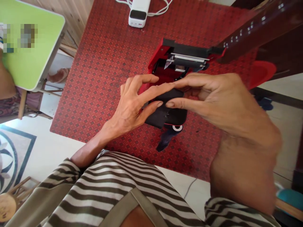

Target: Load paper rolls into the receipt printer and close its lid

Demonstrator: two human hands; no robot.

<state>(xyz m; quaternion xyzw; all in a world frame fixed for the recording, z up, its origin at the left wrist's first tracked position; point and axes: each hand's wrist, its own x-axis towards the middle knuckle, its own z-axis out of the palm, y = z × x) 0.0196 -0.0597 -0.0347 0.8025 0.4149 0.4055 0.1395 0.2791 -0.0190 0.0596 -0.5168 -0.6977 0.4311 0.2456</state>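
Observation:
A red and black device (pixel 180 60) with an open top and metal parts inside lies on a red patterned carpet (pixel 106 63). My left hand (pixel 134 101) has its fingers spread and rests against a black cover piece (pixel 165 113) at the device's near end. My right hand (pixel 213 97) reaches in from the right, its fingers stretched out and touching the same black piece from above. The fingertips of both hands meet over it. A small white ring (pixel 177 128) shows just below the black piece.
A white power bank (pixel 138 12) with a white cable lies at the carpet's far edge. A green folding table (pixel 30 47) stands at the left. Dark wooden furniture (pixel 260 28) crosses the upper right. A dark scrap (pixel 165 142) lies on the carpet near me.

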